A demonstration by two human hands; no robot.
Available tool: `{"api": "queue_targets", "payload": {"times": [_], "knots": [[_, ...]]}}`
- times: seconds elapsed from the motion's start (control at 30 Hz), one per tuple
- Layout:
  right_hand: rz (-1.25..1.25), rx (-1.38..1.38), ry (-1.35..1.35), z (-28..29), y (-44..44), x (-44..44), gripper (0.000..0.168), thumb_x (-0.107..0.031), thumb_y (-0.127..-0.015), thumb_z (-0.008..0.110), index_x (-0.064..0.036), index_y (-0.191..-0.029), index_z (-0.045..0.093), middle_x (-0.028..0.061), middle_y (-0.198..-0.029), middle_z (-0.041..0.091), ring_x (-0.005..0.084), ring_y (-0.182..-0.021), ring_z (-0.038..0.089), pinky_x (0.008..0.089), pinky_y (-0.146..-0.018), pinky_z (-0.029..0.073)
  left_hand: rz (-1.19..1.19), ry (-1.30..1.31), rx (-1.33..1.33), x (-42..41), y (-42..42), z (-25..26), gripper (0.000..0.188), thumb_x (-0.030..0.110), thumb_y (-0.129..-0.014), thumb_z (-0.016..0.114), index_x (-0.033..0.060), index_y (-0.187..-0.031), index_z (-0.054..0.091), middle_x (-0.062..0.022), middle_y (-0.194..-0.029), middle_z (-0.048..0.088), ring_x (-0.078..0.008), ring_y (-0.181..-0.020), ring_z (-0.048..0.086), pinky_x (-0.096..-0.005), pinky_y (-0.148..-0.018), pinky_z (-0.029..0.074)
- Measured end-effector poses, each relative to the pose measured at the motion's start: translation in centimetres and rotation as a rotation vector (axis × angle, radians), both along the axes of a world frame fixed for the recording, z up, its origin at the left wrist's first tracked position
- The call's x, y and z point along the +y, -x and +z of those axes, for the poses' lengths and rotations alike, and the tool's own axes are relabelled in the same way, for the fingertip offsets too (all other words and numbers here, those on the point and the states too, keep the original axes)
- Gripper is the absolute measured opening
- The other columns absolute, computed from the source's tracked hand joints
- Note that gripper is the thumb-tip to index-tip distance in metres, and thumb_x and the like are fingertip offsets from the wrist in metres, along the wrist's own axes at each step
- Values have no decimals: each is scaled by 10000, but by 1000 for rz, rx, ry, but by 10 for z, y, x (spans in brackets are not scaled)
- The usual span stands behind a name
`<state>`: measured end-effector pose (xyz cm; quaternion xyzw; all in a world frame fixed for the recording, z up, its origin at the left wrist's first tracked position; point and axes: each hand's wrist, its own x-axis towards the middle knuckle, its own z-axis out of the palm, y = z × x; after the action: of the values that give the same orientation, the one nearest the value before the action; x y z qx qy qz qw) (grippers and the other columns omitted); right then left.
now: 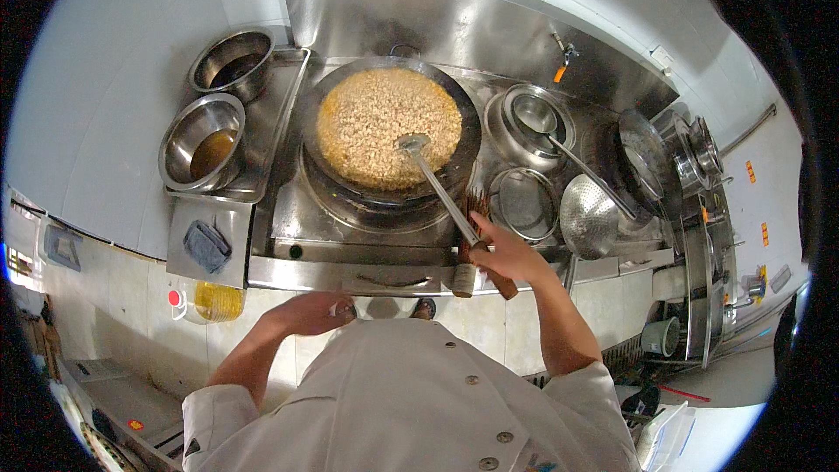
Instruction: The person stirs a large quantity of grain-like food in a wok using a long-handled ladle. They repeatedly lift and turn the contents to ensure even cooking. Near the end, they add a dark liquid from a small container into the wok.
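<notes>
A large black wok [470,124] sits on the stove, filled with finely chopped, pale brown food [387,118] in bubbling yellowish oil or liquid. My right hand [508,252] is closed around the wooden-ended handle of a long metal wok ladle [442,193], whose head lies in the food near the wok's right half. Beneath that handle a bamboo wok brush [463,275] lies on the stove edge. My left hand [321,313] hangs by my body, below the stove's front edge; its fingers are partly hidden and what they do is unclear.
Two steel bowls [236,108] with dark and brown liquid stand on a tray at left, near a folded grey cloth [207,246]. To the right are a round sieve [524,203], a perforated skimmer [590,216], a ladle on a pot [535,113] and another wok [639,151]. An oil jug [219,301] stands low left.
</notes>
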<state>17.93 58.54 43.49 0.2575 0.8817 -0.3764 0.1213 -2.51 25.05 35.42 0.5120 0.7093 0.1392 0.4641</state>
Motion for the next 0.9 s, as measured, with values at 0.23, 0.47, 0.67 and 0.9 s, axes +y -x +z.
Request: {"api": "queue_targets", "payload": {"times": [0.23, 0.47, 0.67, 0.9], "knots": [[-199, 267, 312, 13, -58, -54, 736, -97, -800, 680, -49, -1439, 319, 132, -1147, 598, 144, -904, 583, 272, -738, 485, -199, -932, 399, 196, -47, 55, 428, 147, -768, 651, 101, -1181, 548, -142, -1191, 520, -306, -1141, 484, -397, -953, 405], [48, 601, -186, 41, -37, -32, 603, -77, -680, 771, -57, -1238, 543, 182, -1053, 557, 336, -923, 583, 376, -797, 492, -207, -916, 376, 267, -33, 22, 193, 241, -673, 679, 82, -711, 575, -96, -716, 592, -308, -777, 596, -423, -770, 439], [33, 758, -160, 10, -35, -25, 389, 19, -709, 656, -37, -1093, 622, 180, -1135, 528, 353, -1045, 573, 394, -850, 492, -285, -893, 362, 275, -30, 9, 255, 319, -670, 681, 102, -736, 565, -99, -729, 568, -318, -788, 567, -440, -758, 424], [-152, 914, 26, -57, 0, -16, 322, 57, -772, 573, 1, -1089, 596, 231, -1316, 483, 336, -1196, 513, 395, -964, 423, -397, -771, 447, 296, 11, -3, 225, 281, -654, 659, 109, -733, 538, -86, -766, 562, -317, -845, 551, -436, -789, 417]]}}
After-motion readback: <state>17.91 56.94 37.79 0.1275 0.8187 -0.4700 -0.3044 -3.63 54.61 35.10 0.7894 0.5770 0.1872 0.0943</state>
